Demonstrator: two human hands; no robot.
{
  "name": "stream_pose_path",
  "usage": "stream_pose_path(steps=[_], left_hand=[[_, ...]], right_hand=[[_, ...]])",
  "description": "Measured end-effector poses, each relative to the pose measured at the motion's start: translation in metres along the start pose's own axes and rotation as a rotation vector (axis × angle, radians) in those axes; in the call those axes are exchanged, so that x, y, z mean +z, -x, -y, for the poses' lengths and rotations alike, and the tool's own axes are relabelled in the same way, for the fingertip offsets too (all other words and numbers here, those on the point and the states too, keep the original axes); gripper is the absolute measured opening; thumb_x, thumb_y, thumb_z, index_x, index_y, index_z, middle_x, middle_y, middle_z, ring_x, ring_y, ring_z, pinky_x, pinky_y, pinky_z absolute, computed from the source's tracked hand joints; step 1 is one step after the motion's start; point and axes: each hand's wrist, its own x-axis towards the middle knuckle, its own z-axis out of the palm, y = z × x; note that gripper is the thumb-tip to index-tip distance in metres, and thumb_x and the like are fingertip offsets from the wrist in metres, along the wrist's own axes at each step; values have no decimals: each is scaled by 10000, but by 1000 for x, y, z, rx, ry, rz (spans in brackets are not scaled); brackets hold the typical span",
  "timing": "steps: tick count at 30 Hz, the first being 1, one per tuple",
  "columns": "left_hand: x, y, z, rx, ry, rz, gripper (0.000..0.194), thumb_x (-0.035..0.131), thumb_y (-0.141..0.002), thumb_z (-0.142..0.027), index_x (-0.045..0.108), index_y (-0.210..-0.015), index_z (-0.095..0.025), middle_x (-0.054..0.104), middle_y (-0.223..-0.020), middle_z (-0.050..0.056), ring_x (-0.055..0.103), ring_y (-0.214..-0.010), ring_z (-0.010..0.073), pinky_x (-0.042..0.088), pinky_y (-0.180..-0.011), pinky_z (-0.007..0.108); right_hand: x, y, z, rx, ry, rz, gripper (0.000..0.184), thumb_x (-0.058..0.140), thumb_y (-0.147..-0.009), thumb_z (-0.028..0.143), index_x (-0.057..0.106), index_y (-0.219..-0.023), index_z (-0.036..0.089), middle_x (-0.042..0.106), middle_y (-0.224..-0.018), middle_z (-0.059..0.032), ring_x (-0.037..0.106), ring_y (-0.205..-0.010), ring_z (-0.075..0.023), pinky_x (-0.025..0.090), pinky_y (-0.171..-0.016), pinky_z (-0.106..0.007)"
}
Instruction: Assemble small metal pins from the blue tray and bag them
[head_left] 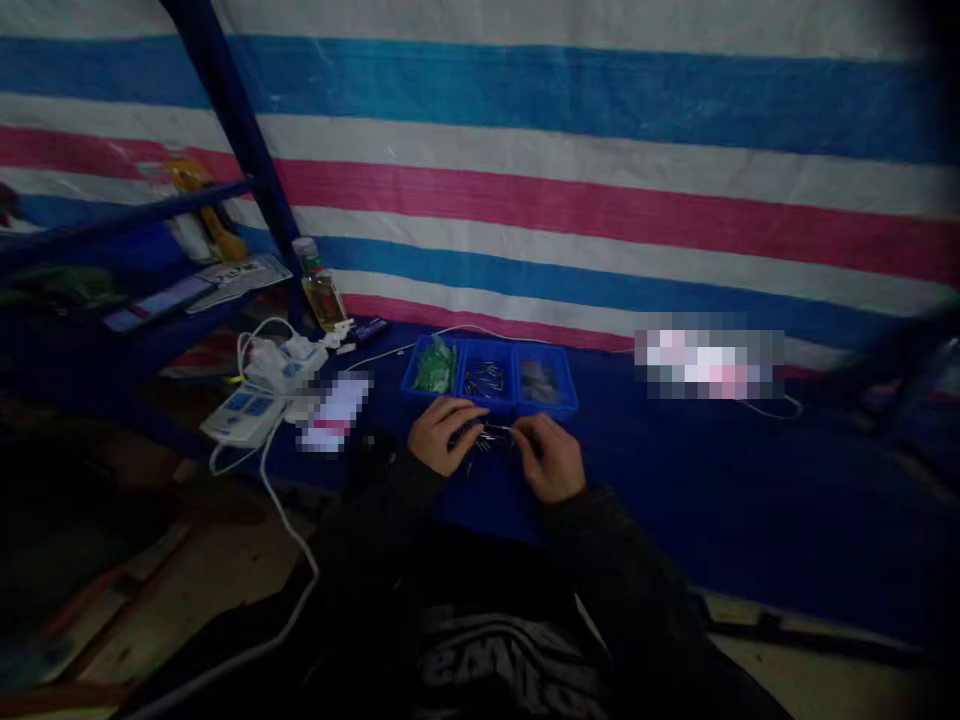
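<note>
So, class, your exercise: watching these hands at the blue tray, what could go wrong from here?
Small metal parts lie loose on the blue cloth near the left hand and right hand; they could scatter or go unnoticed. A slip might tip the blue divided tray, spilling its contents.

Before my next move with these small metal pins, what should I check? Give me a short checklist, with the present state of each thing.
1. Left hand and right hand close to the small metal pins: ok.
2. Blue tray near the hands: ok.
3. Green pieces inside their compartment: ok.
4. No loose pins on the blue cloth: not ok, a few lie below the hands.
5. Firm grip on the pins: cannot tell, too dark.
</note>
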Motion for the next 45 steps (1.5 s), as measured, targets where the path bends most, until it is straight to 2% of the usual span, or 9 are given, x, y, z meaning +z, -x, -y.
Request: stream_pose_path(steps=[4, 7, 11, 18, 26, 36, 45], left_hand=[[5, -1, 0, 66, 79, 136, 203, 581, -930, -290, 731, -1014, -182, 742, -961, 76, 663, -867, 186, 524, -835, 327], [3, -1, -2, 14, 136, 158, 201, 573, -938, -285, 734, -915, -166, 746, -854, 62, 665, -775, 160, 522, -777, 282], [0, 0, -4, -78, 161, 202, 205, 583, -929, -305, 734, -907, -167, 742, -828, 48, 661, -728, 140, 506, -719, 241], [1, 1, -2, -135, 151, 283, 218, 592, -914, -317, 744, -927, -162, 736, -802, 47, 640, -669, 129, 472, -640, 221], [0, 0, -2, -140, 153, 273, 205, 608, -902, -313, 752, -899, -167, 744, -797, 47, 644, -658, 128, 471, -632, 218], [-1, 0, -3, -149, 180, 211, 208, 591, -917, -307, 736, -873, -165, 735, -763, 34, 634, -643, 119, 473, -630, 211], [-2, 0, -4, -202, 169, 206, 222, 579, -923, -320, 726, -871, -162, 714, -715, 22, 618, -618, 113, 466, -620, 206]], right_hand=[[0, 2, 8, -49, -89, 2, 106, 503, -954, 211, 602, -916, 205, 625, -831, -40, 595, -759, -174, 463, -721, -304], [1, 2, 10, -54, -132, 27, 107, 511, -950, 209, 613, -918, 210, 628, -826, -37, 605, -755, -172, 476, -717, -302], [4, 2, 9, -62, -149, 62, 114, 517, -949, 209, 630, -966, 218, 657, -878, -42, 635, -812, -176, 499, -759, -308], [8, 2, 7, -88, -146, 63, 117, 536, -948, 214, 651, -966, 228, 674, -918, -39, 654, -849, -168, 522, -771, -295], [7, 2, 8, -45, -113, 87, 152, 500, -969, 244, 650, -967, 224, 679, -925, -49, 659, -861, -177, 521, -806, -302], [7, 2, 1, -6, -57, 56, 172, 479, -981, 274, 625, -911, 218, 671, -859, -40, 649, -790, -174, 495, -765, -294], [4, -1, 5, 1, -106, -39, 138, 484, -970, 227, 618, -944, 214, 649, -907, -56, 633, -852, -180, 503, -782, -302]])
